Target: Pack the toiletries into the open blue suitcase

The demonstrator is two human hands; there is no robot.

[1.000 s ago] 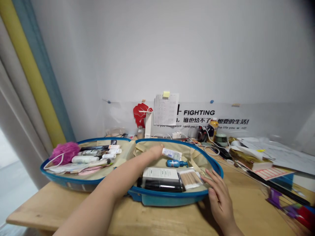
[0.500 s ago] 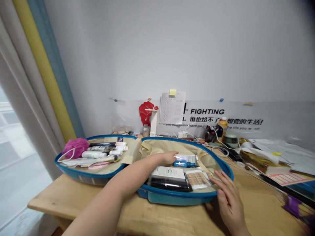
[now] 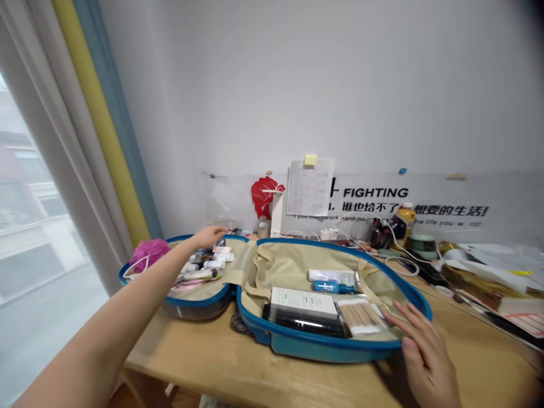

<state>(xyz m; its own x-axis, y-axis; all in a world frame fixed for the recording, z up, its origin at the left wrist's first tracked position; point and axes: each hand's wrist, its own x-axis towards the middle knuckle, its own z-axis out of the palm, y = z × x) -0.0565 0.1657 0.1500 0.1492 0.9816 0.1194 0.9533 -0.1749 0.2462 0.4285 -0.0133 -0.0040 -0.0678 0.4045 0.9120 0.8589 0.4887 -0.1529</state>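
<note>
An open suitcase (image 3: 352, 350) with a blue rim lies on the wooden table. My left hand (image 3: 211, 236) is over the back rim of its left half; whether it holds anything is too small to tell. My right hand (image 3: 427, 351) rests on the front right rim, fingers spread, holding nothing. Inside the right half are a white tube (image 3: 334, 276), a blue bottle (image 3: 329, 287), a white box (image 3: 302, 302), a black item (image 3: 304, 323) and a pack of cotton swabs (image 3: 361, 316). The left half holds a pink bath puff (image 3: 149, 253) and several small bottles (image 3: 215, 264).
Behind the suitcase stand a white lamp (image 3: 277, 215) and a small glass jar (image 3: 262, 227). At the right are an orange bottle (image 3: 406, 220), a green jar (image 3: 423, 246), cables and papers (image 3: 497, 260). A curtain (image 3: 106, 141) hangs at the left.
My left hand has moved left from the tube in the right half to the left half's back rim. The right hand stays at the rim. The view has shifted left.
</note>
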